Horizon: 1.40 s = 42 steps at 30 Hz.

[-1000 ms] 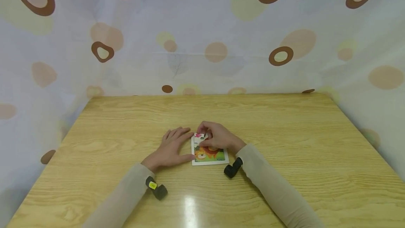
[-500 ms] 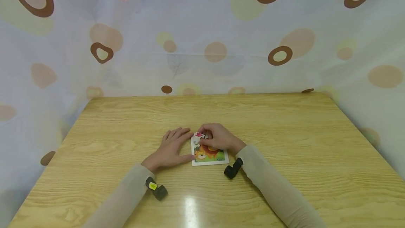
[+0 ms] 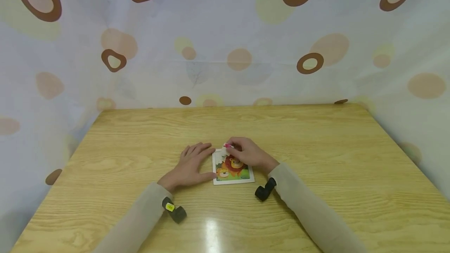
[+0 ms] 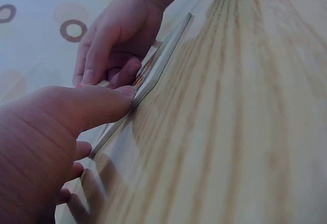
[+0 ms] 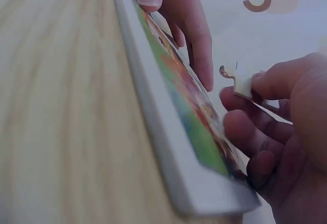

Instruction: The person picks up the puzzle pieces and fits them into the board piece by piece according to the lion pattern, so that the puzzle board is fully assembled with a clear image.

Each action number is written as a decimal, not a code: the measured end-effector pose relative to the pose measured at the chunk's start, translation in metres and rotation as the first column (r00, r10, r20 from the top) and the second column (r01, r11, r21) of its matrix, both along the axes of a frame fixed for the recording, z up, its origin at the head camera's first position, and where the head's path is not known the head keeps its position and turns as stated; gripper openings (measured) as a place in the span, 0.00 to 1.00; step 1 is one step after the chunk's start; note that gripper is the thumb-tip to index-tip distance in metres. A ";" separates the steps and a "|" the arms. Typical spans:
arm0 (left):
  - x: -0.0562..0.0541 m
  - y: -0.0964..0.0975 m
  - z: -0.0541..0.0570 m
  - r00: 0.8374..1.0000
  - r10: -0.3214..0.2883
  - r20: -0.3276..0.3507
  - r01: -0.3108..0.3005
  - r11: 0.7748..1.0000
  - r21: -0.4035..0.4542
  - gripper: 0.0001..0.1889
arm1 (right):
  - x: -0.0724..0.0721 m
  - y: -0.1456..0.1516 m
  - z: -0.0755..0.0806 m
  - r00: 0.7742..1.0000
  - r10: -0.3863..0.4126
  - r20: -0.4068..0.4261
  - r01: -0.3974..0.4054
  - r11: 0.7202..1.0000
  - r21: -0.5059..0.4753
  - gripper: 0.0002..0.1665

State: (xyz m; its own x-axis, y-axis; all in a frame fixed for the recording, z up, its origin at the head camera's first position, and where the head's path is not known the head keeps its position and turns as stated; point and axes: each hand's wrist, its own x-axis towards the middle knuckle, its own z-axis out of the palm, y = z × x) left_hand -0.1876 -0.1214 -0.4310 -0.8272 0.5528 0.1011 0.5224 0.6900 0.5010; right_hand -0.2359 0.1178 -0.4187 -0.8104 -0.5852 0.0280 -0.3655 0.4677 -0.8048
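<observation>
- Up it comes: the piece has risen from the far-left corner of the tray, now tilted, pinched between thumb and fingers of the right hand.
- So it's out of the tray, not seated (the right wrist view shows it well above).
- Inside: the lion picture; far-left corner pale, bare or filled I can't tell.
- Left hand spread, gripping nothing, thumb touching the tray's left rim; tray flat on the table.

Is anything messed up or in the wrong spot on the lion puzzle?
Just one puzzle piece: the right hand pinches it off the lion puzzle, instead of it lying flat inside. Nothing looks spilled or broken.
</observation>
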 end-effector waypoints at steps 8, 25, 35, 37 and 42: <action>0.000 -0.001 0.000 1.000 0.006 -0.001 -0.006 1.000 -0.002 0.41 | 0.002 0.023 -0.004 0.998 -0.064 -0.008 0.064 0.997 -0.051 0.14; 0.003 -0.001 -0.002 1.000 0.011 -0.010 -0.011 1.000 0.004 0.40 | 0.014 0.066 0.002 0.972 -0.216 -0.093 0.213 0.976 -0.046 0.09; -0.002 0.001 0.002 1.000 -0.005 -0.013 0.005 1.000 -0.007 0.41 | 0.005 0.094 -0.006 0.942 -0.230 -0.244 0.250 0.967 0.054 0.07; -0.002 0.001 0.002 1.000 -0.005 -0.018 0.005 1.000 -0.004 0.41 | 0.004 0.095 -0.007 0.937 -0.227 -0.267 0.253 0.965 0.066 0.06; 0.001 0.000 0.002 1.000 0.001 -0.009 -0.001 1.000 -0.008 0.40 | 0.005 0.097 -0.010 0.928 -0.211 -0.308 0.253 0.962 0.105 0.06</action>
